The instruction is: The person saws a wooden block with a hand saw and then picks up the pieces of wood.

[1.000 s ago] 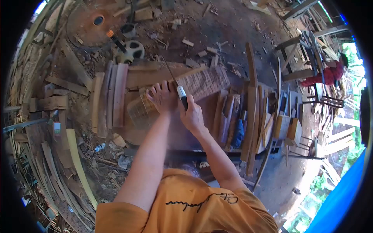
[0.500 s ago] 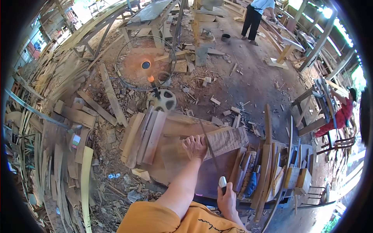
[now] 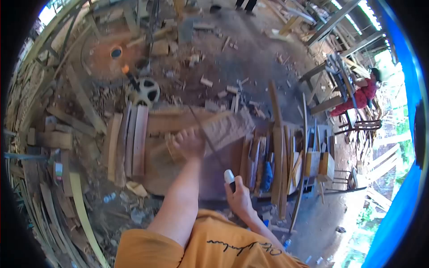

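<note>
My left hand (image 3: pixel 188 143) presses on a wooden board (image 3: pixel 228 129) that lies slanted on the low work table (image 3: pixel 205 176); its fingers are spread and somewhat blurred. My right hand (image 3: pixel 240 197) is wrapped round the white and black handle of a saw (image 3: pixel 229 177). The thin dark blade runs from the handle up and to the left, across the board just right of my left hand. Whether the teeth are in the wood cannot be made out.
Wooden pieces (image 3: pixel 130 143) stand at the table's left, with more wood and tools (image 3: pixel 278 156) at its right. Beyond are a fan (image 3: pixel 116 53) and its round base (image 3: pixel 148 90). A person in red (image 3: pixel 361 97) is at the right.
The whole view has shifted, so the table and both hands appear further left and a blue sheet shows at the right edge. The saw handle is still gripped, and my left hand remains on the board.
</note>
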A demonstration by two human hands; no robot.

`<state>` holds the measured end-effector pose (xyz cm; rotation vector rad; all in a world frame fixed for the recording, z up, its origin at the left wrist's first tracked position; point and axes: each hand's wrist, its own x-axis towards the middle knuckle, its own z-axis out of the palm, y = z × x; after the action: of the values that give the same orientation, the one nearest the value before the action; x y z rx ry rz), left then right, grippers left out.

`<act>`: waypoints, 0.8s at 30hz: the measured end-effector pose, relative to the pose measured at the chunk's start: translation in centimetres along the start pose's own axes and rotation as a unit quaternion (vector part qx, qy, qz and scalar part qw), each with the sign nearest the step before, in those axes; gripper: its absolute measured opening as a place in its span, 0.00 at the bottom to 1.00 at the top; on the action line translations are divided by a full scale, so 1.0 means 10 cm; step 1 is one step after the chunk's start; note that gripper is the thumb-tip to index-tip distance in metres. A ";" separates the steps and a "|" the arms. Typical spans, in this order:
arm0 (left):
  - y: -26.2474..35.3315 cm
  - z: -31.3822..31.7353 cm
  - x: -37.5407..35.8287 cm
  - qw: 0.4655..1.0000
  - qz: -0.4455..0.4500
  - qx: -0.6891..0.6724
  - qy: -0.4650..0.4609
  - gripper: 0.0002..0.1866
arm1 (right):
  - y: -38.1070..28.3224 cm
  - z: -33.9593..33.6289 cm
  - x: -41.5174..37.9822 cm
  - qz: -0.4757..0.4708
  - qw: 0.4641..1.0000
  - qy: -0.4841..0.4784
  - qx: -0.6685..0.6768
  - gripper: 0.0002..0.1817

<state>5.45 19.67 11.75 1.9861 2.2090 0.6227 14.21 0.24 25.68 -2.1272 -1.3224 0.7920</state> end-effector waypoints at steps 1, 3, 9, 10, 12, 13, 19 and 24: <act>0.03 -0.03 0.03 0.999 -0.014 -0.002 -0.038 0.17 | 0.02 -0.03 -0.02 0.001 1.000 -0.004 -0.003 0.14; 0.04 0.02 0.03 1.000 -0.018 0.004 -0.022 0.17 | 0.12 0.09 0.24 -0.048 0.999 0.010 0.013 0.13; 0.02 -0.01 0.06 0.998 -0.026 0.010 -0.047 0.19 | 0.09 0.63 1.09 -0.089 0.994 0.035 0.060 0.13; 0.03 -0.01 0.05 0.997 -0.035 0.003 -0.064 0.19 | 0.06 0.59 1.01 -0.106 0.992 0.054 0.038 0.13; 0.03 0.03 0.07 0.998 -0.031 0.002 -0.047 0.19 | -0.02 0.31 0.60 -0.055 0.998 0.018 0.012 0.12; 0.03 0.05 0.04 0.999 -0.029 0.006 -0.034 0.19 | 0.00 0.15 0.32 -0.041 0.999 0.015 0.011 0.13; 0.02 0.06 0.06 0.998 -0.037 0.010 -0.059 0.19 | 0.16 0.17 0.40 -0.056 0.998 0.018 0.027 0.13; 0.04 -0.03 0.05 0.995 -0.033 0.013 -0.095 0.20 | 0.07 0.62 1.20 -0.099 0.994 0.013 0.042 0.13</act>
<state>5.64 20.09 12.31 1.8874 2.1690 0.3810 14.57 11.58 18.33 -1.9003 -1.4350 0.7205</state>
